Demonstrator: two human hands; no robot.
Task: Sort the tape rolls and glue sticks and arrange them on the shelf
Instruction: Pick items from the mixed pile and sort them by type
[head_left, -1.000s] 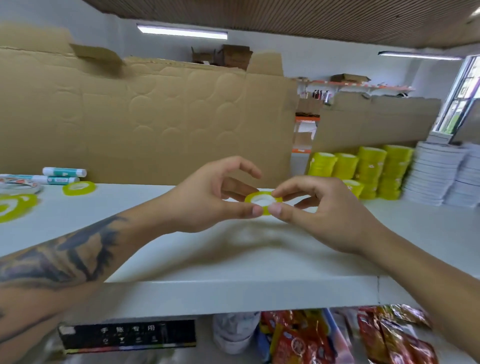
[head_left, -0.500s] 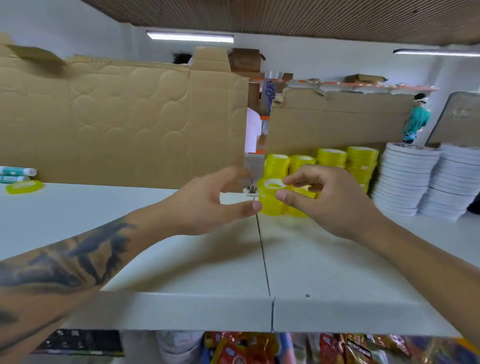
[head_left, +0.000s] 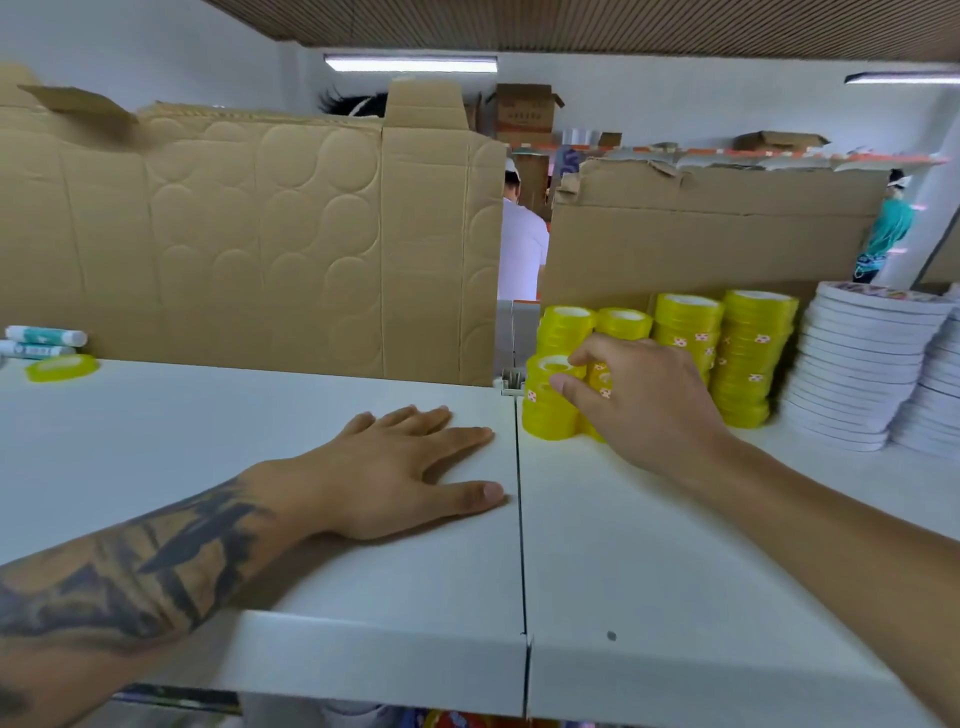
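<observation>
1. Head view, landmark: the front stack of yellow tape rolls (head_left: 550, 402) on the white shelf (head_left: 649, 571).
2. Right hand (head_left: 639, 405): index finger and thumb are curled onto the top roll of that stack, pinching it. One second earlier both hands held this roll in mid-air, left of the stacks; it now sits on the stack.
3. Left hand (head_left: 400, 467): it has let go of the roll and lies flat on the shelf, left of the stack, fingers straight, holding nothing.
4. Behind the stack: taller yellow tape stacks (head_left: 722, 348). Right of them: white tape stacks (head_left: 857, 374).
5. Far left of the stack: one loose yellow roll (head_left: 62, 368) and the glue sticks (head_left: 44, 342).
6. Judgement: this placement is nearly complete; the far-left items remain unsorted.
</observation>
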